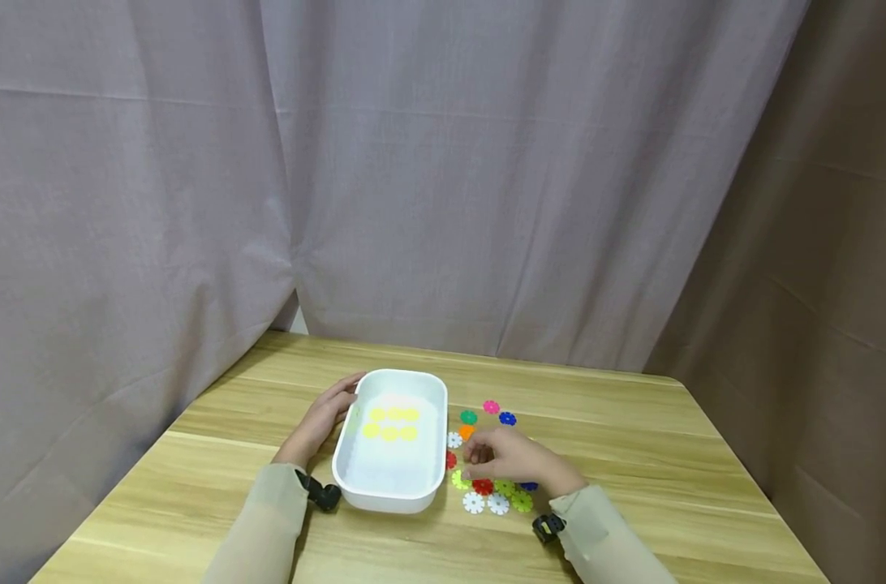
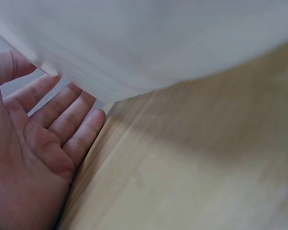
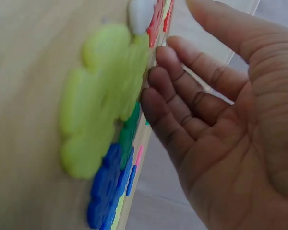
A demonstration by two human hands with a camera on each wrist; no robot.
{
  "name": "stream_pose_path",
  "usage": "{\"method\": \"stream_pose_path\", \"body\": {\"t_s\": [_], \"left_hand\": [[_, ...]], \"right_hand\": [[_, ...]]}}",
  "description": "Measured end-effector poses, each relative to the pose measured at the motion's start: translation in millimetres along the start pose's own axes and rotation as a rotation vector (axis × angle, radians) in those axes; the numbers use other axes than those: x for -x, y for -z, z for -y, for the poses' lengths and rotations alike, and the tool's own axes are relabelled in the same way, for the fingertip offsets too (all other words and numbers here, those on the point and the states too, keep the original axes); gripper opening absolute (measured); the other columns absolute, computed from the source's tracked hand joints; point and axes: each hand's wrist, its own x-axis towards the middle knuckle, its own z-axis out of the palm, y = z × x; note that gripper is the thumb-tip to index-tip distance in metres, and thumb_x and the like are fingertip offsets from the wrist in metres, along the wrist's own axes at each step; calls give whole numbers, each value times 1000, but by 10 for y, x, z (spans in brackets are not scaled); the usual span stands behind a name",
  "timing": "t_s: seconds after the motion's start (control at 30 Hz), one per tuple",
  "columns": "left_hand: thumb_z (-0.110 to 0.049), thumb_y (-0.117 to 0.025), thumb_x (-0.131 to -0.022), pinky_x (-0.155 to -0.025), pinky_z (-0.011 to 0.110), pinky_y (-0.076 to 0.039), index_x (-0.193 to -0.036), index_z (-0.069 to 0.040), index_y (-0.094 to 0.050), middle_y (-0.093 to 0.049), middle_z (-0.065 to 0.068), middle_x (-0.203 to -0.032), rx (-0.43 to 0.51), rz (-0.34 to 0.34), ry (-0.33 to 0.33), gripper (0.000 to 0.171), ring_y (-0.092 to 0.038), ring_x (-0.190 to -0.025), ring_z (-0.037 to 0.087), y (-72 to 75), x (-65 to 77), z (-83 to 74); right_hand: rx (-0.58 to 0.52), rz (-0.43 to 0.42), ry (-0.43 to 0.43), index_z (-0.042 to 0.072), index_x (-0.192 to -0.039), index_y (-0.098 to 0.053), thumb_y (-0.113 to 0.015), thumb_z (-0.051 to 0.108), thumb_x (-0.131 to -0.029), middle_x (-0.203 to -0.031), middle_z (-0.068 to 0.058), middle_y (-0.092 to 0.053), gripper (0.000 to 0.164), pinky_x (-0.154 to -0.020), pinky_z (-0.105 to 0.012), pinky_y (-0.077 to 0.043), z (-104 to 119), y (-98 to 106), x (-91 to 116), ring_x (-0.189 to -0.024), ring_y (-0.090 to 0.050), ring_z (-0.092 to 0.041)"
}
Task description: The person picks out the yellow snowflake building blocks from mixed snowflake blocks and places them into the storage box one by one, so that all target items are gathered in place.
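As the left hand (image 1: 329, 408), fingers extended, touches the tray (image 1: 388, 470), probably steadying it, the right hand (image 1: 512, 456), loosely curled and empty, hovers over loose discs (image 1: 483, 487) beside the tray; yellow discs (image 1: 390, 434) lie inside.

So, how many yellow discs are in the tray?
6 yellow discs in the white tray: three in the far row, three nearer. Any stacked beneath would be hidden.

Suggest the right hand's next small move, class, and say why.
Probably lower the right hand and pinch the yellow-green disc nearest the white tray: that hand appears to hold nothing, yellow discs already lie in the tray, and the left hand touches the tray's side.
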Motion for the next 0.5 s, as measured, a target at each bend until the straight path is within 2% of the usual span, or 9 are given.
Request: {"method": "stream_pose_path", "body": {"t_s": [0.2, 0.5], "left_hand": [[-20, -48, -102, -110, 36, -40, -152, -16, -45, -47, 11, -153, -5, 4, 2, 51, -49, -135, 29, 6, 7, 3], [-20, -49, -102, -110, 36, -39, -152, -15, -46, -46, 12, -153, 8, 9, -4, 50, -48, -136, 30, 12, -1, 12]], "right_hand": [[43, 20, 21, 12, -90, -68, -83, 27, -84, -77, 8, -61, 22, -62, -21, -49, 71, -34, -15, -69, -53, -4], [65, 32, 6, 14, -90, -67, -84, 28, -83, -79, 9, -59, 23, -64, -21, -49, 125, -57, -14, -72, -52, -4]]}}
